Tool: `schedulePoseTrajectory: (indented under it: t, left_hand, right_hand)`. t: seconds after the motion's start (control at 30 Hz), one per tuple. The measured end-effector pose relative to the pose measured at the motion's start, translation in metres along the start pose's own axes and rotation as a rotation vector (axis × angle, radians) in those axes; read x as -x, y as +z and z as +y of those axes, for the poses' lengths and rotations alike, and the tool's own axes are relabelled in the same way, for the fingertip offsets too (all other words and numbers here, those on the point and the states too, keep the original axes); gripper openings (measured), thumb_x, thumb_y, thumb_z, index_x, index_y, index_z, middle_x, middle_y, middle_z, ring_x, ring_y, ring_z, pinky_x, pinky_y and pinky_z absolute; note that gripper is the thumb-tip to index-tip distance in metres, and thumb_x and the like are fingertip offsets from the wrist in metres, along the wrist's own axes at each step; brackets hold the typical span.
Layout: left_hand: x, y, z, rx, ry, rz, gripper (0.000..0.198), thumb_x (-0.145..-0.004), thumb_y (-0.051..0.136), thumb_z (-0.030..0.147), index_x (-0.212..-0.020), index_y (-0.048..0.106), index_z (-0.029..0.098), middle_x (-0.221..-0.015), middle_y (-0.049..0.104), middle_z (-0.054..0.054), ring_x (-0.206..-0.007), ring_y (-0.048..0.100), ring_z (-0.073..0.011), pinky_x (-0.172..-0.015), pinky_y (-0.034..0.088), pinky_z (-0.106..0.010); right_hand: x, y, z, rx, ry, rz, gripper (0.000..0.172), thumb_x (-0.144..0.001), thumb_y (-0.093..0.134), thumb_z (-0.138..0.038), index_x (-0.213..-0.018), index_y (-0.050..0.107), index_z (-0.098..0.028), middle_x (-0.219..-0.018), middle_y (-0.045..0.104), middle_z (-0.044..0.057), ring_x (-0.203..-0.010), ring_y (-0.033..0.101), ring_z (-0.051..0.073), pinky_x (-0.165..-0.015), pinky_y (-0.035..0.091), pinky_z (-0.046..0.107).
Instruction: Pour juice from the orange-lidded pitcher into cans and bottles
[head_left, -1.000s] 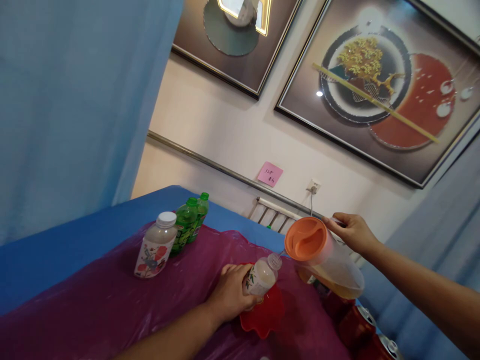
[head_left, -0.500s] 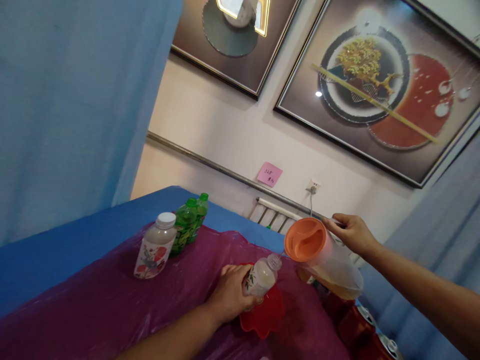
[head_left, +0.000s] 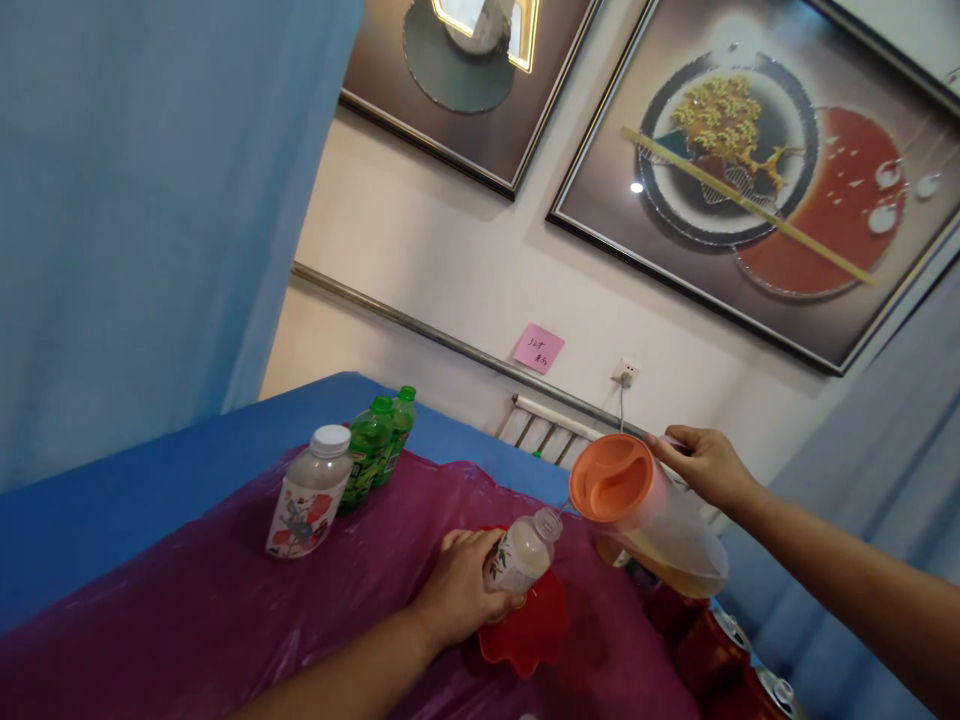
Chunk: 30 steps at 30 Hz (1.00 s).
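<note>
My left hand [head_left: 461, 585] is closed around a small clear bottle [head_left: 523, 555] with a leaf-patterned label, its uncapped mouth tilted to the right. Under that bottle lies a red scallop-edged dish [head_left: 529, 635]. My right hand [head_left: 705, 465] grips the handle of a translucent pitcher [head_left: 675, 545] with an orange lid [head_left: 611, 478]. The pitcher is tipped on its side, and yellowish liquid shows in its lower part. Its lid edge is right by the bottle's mouth, where a thin stream seems to run between them.
A white-capped bottle [head_left: 310, 492] and two green bottles [head_left: 369, 452] stand at the left on purple plastic sheeting [head_left: 195, 610] over a blue-covered table [head_left: 97, 520]. Several red cans [head_left: 712, 650] line the right edge. Blue curtains [head_left: 157, 200] hang on both sides.
Both hands hold almost the same pose, with the pitcher still tipped by the bottle's mouth. The view has shifted very slightly.
</note>
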<state>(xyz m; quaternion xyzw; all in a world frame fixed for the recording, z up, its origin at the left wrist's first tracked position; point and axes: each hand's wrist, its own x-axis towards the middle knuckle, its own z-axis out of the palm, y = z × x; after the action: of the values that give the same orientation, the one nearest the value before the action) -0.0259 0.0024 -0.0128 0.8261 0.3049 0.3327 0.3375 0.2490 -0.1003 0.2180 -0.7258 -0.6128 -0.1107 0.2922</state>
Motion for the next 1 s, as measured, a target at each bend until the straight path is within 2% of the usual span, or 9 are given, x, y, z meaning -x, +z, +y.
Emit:
schedulePoseTrajectory:
  t: [0.57, 1.0]
  left_hand:
    - [0.0001, 0.0008, 0.0002, -0.026, 0.008, 0.011, 0.070, -0.057, 0.087, 0.038, -0.122, 0.065, 0.026, -0.117, 0.074, -0.004, -0.111, 0.063, -0.0323, -0.104, 0.038, -0.045]
    - [0.0000, -0.0011, 0.0024, -0.007, 0.003, -0.009, 0.067, -0.058, 0.088, 0.039, -0.120, 0.066, 0.028, -0.118, 0.074, -0.004, -0.112, 0.063, -0.0318, -0.105, 0.036, -0.045]
  right_hand:
    - [0.0017, -0.0022, -0.0025, 0.012, -0.006, 0.000, 0.056, -0.080, 0.052, -0.071, -0.056, 0.030, -0.025, -0.056, 0.022, -0.006, -0.052, 0.025, 0.010, -0.047, 0.021, 0.026]
    - [0.0037, -0.0018, -0.0026, 0.014, -0.007, -0.013, 0.056, -0.079, 0.051, -0.071, -0.055, 0.031, -0.025, -0.055, 0.023, -0.006, -0.052, 0.025, 0.010, -0.047, 0.021, 0.026]
